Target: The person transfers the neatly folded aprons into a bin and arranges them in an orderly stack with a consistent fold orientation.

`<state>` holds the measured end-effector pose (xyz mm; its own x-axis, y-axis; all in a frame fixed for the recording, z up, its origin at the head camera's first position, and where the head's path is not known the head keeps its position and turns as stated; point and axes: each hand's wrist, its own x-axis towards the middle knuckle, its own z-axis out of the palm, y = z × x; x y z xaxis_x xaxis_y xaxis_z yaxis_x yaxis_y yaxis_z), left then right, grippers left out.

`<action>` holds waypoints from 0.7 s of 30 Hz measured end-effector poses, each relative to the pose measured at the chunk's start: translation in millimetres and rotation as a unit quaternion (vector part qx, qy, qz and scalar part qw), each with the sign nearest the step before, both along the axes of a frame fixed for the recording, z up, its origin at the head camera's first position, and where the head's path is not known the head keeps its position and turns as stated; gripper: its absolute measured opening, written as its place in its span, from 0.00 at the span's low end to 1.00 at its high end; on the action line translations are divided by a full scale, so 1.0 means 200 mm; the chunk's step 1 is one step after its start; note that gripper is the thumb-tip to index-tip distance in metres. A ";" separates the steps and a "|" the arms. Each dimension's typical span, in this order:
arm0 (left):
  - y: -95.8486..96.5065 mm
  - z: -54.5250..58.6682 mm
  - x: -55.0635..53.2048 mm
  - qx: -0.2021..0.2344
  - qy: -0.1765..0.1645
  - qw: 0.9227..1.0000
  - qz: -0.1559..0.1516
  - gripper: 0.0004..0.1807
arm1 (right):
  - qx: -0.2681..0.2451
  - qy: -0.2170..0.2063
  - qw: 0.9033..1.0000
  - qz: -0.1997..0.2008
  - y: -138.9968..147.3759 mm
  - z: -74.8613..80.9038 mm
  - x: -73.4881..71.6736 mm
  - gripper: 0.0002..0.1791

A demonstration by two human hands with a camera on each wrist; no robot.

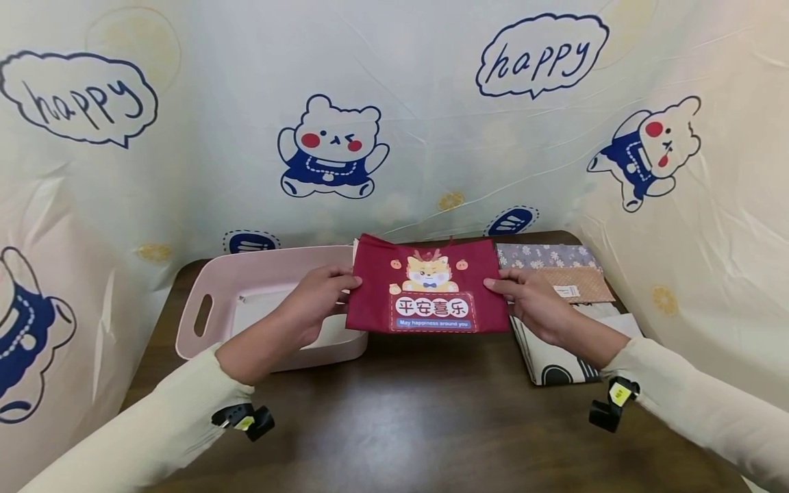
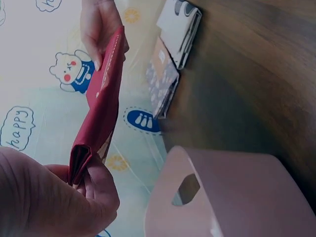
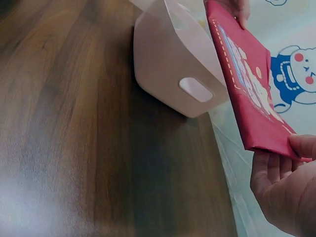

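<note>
2 opposite grips [image 1: 316, 301] [image 1: 535, 300] on likely fabric [image 1: 428, 286]

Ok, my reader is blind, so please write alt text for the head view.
Two hands hold a folded red cloth printed with a cartoon animal above a brown table; a pink bin is at left, folded fabrics at right.

left arm [image 1: 148, 418] and right arm [image 1: 696, 411] both reach forward, angled inward, long pale sleeves [image 1: 185, 400]. left hand [image 1: 316, 301] and right hand [image 1: 537, 301] about level, facing each other, apart; each in a pinch grip, thumb [image 3: 303, 145] on top, fingers [image 3: 270, 170] curled beneath.
</note>
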<state>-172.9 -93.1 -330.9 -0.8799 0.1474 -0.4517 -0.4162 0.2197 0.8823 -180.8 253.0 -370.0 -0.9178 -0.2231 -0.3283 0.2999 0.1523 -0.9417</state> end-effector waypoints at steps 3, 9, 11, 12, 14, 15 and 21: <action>-0.03 0.01 0.00 0.001 0.003 1.000 0.000 0.22 | -0.006 -0.005 1.000 0.000 -0.02 0.00 -0.01 0.26; -0.08 0.01 0.00 0.001 -0.011 1.000 0.005 0.22 | -0.013 -0.009 1.000 0.000 -0.07 -0.01 -0.02 0.27; -0.10 0.01 0.00 0.001 -0.014 1.000 0.007 0.23 | -0.012 -0.009 1.000 -0.001 -0.09 -0.01 -0.03 0.27; -0.11 0.01 0.00 0.001 -0.017 1.000 0.010 0.23 | -0.014 -0.009 1.000 -0.002 -0.10 -0.02 -0.03 0.26; -0.14 0.00 0.01 0.000 -0.018 1.000 0.014 0.23 | -0.017 -0.011 1.000 0.000 -0.12 -0.02 -0.04 0.25; -0.15 0.00 0.02 -0.001 -0.019 1.000 0.014 0.23 | -0.019 -0.011 1.000 0.002 -0.14 -0.02 -0.04 0.24; -0.21 -0.02 0.03 -0.007 -0.023 1.000 0.017 0.24 | -0.021 -0.015 1.000 0.017 -0.20 -0.03 -0.05 0.25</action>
